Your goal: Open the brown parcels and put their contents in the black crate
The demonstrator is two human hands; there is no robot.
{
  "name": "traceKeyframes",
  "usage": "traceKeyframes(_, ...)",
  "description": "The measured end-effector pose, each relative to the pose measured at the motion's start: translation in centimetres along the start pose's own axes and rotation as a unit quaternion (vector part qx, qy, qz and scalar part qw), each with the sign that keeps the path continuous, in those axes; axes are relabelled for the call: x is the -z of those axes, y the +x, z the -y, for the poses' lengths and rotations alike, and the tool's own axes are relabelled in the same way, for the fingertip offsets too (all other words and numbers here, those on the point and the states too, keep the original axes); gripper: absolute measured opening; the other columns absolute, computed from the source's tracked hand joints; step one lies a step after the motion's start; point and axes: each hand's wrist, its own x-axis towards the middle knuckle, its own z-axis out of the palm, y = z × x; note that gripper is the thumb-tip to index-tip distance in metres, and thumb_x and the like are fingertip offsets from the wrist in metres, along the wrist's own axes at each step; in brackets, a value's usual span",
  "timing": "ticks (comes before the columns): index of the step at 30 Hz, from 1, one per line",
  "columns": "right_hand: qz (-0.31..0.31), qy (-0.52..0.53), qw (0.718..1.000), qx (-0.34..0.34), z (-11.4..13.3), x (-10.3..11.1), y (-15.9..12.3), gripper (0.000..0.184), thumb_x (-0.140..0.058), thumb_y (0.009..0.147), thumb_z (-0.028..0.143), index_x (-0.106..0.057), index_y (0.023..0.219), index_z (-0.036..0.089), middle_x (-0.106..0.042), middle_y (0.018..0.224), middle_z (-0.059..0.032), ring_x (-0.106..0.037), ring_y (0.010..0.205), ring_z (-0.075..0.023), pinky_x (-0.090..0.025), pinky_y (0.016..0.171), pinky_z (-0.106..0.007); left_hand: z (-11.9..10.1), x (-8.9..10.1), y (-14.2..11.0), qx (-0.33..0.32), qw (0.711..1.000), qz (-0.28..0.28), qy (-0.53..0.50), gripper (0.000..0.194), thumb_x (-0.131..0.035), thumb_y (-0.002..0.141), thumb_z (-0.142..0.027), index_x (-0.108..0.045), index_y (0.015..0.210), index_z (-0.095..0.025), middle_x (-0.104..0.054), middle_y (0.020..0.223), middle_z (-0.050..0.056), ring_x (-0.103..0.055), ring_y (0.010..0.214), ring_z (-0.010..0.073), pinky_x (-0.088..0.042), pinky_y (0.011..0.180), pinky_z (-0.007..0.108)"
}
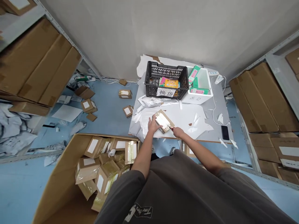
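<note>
Brown cardboard box (pixel 166 119) lies between the two hands, on white paper (pixel 198 113) over the tabletop (pixel 216 107). The left hand (pixel 153 124) is clamped on its left side; the right hand (pixel 178 132) meets its right corner, the grip too small to tell. Best keep the box pressed flat, left hand outside the right's path. Beyond both hands stands a black crate (pixel 150 89).

The label (pixel 166 92) on the crate (pixel 150 89) reads 换货, the shirt (pixel 182 183) "Time".
</note>
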Motion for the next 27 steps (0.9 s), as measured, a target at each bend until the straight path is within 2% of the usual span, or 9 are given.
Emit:
traceKeyframes(4,-0.002,0.011,1.0,-0.006,-0.2,-0.2,-0.3,0.031,-0.051,0.106,0.021,-0.066,0.133,0.016,-0.074,0.125,-0.021,-0.074,0.116,-0.0303,-0.056,0.088,-0.034,-0.2,0.2,-0.1,0.006,1.0,0.002,0.027,0.094,-0.096,0.069,-0.049,-0.043,0.144,-0.03,-0.023,0.178,0.008,-0.005,0.165,0.0417,-0.027,0.125,0.055)
traceKeyframes(8,-0.018,0.014,1.0,-0.003,-1.0,-1.0,-1.1,0.033,-0.053,0.105,0.017,-0.064,0.136,0.014,-0.071,0.13,-0.023,-0.071,0.121,-0.0311,-0.054,0.092,-0.035,-0.6,0.0,-0.3,0.01,0.999,-0.008,0.051,0.097,-0.094,0.07,-0.051,-0.042,0.149,-0.033,-0.027,0.177,0.007,-0.005,0.166,0.0426,-0.022,0.128,0.06)
traceKeyframes(12,-0.036,0.017,0.999,-0.004,-3.9,-1.5,-2.2,0.031,-0.048,0.108,0.021,-0.062,0.134,0.012,-0.071,0.128,-0.0251,-0.072,0.118,-0.0327,-0.053,0.089,-0.036,-2.3,-1.0,-0.9,0.022,0.994,-0.052,0.095,0.094,-0.085,0.078,-0.058,-0.039,0.156,-0.032,-0.026,0.177,0.011,-0.008,0.166,0.0424,-0.022,0.129,0.061)
traceKeyframes(15,-0.095,0.054,0.994,-0.014,-6.2,-1.0,-2.3,0.037,-0.034,0.114,0.031,-0.056,0.137,0.013,-0.073,0.123,-0.0239,-0.072,0.113,-0.0322,-0.052,0.086,-0.035,-3.9,-1.7,-1.2,-0.028,0.987,-0.07,0.141,0.08,-0.077,0.086,-0.053,-0.046,0.156,-0.027,-0.028,0.176,0.014,-0.007,0.166,0.0419,-0.018,0.131,0.061)
traceKeyframes(17,-0.14,0.09,0.986,-0.015,-7.3,-0.2,-1.8,0.04,-0.03,0.115,0.037,-0.054,0.137,0.014,-0.074,0.118,-0.0216,-0.073,0.111,-0.0312,-0.05,0.084,-0.033,-4.9,-1.8,-1.0,-0.111,0.98,-0.03,0.16,0.071,-0.075,0.086,-0.043,-0.053,0.152,-0.027,-0.034,0.173,0.012,-0.012,0.165,0.0407,-0.018,0.132,0.057)
traceKeyframes(19,-0.171,0.132,0.976,-0.01,-7.9,0.5,-0.9,0.038,-0.029,0.116,0.039,-0.053,0.135,0.016,-0.075,0.115,-0.0187,-0.073,0.107,-0.0289,-0.048,0.082,-0.031,-5.8,-1.9,-0.6,-0.186,0.964,0.047,0.182,0.071,-0.08,0.079,-0.032,-0.059,0.147,-0.029,-0.042,0.168,0.01,-0.022,0.162,0.0395,-0.021,0.131,0.053)
traceKeyframes(20,-0.177,0.161,0.971,-0.006,-8.0,0.7,-0.4,0.038,-0.029,0.116,0.04,-0.053,0.134,0.017,-0.076,0.113,-0.0168,-0.074,0.103,-0.0269,-0.048,0.08,-0.029,-6.3,-2.0,-0.3,-0.203,0.956,0.082,0.195,0.072,-0.083,0.074,-0.028,-0.062,0.143,-0.031,-0.047,0.164,0.01,-0.027,0.159,0.0392,-0.022,0.131,0.052)
traceKeyframes(23,-0.158,0.259,0.953,0.016,-8.1,0.9,1.1,0.043,-0.021,0.117,0.045,-0.051,0.133,0.019,-0.077,0.101,-0.0096,-0.074,0.079,-0.0199,-0.048,0.071,-0.025,-7.6,-2.3,0.9,-0.183,0.947,0.13,0.23,0.072,-0.089,0.065,-0.023,-0.067,0.133,-0.032,-0.057,0.147,0.012,-0.039,0.149,0.0397,-0.025,0.128,0.054)
traceKeyframes(27,-0.112,0.28,0.952,0.047,-8.1,-0.2,2.0,0.051,-0.017,0.116,0.05,-0.056,0.129,0.02,-0.076,0.094,-0.0063,-0.069,0.063,-0.0155,-0.047,0.066,-0.023,-8.9,-2.9,1.8,-0.163,0.936,0.123,0.286,0.066,-0.094,0.064,-0.032,-0.07,0.126,-0.027,-0.057,0.138,0.015,-0.043,0.141,0.0416,-0.031,0.123,0.054)
